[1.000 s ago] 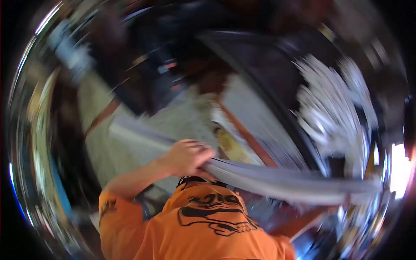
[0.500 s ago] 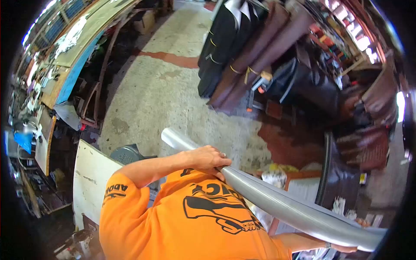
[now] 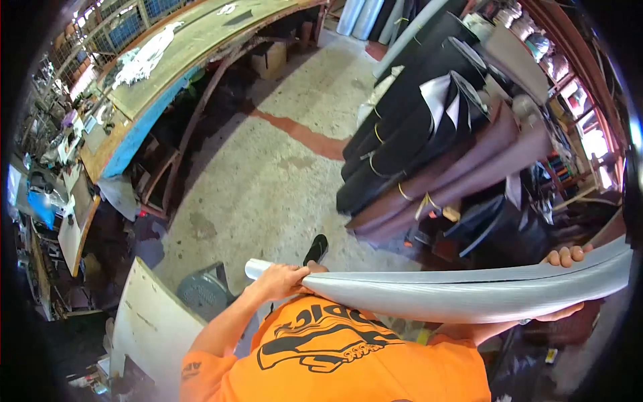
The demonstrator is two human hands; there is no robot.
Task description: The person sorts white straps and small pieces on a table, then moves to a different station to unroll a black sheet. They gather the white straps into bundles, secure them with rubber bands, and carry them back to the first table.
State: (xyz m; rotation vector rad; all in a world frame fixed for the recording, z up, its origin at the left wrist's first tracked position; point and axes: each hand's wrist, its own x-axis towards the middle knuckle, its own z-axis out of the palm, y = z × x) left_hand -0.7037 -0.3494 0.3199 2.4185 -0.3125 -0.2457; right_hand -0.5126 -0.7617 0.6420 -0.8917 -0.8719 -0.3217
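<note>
A long roll of silver-grey sheet material (image 3: 429, 295) lies nearly level across the front of my orange shirt (image 3: 315, 348). My left hand (image 3: 284, 280) is closed round it close to its narrow left end. Toward the wide right end, my right hand (image 3: 559, 313) supports it from below. The thumb side shows on the near face and fingertips curl over the far edge; the palm is hidden by the roll. A black shoe (image 3: 316, 248) shows on the floor just beyond the roll.
Black rolls (image 3: 408, 127) and brown rolls (image 3: 449, 174), tied with yellow cord, lean at the right. A long workbench (image 3: 201, 40) with white scraps runs along the left. A pale board (image 3: 144, 328) and a dark grey machine housing (image 3: 203, 293) stand near my left side. The concrete floor (image 3: 248, 181) is stained.
The roll has swung from a steep slant to nearly level, its right end rising with my right hand. My view has turned, showing more of the leaning rolls. A shoe has come into view.
</note>
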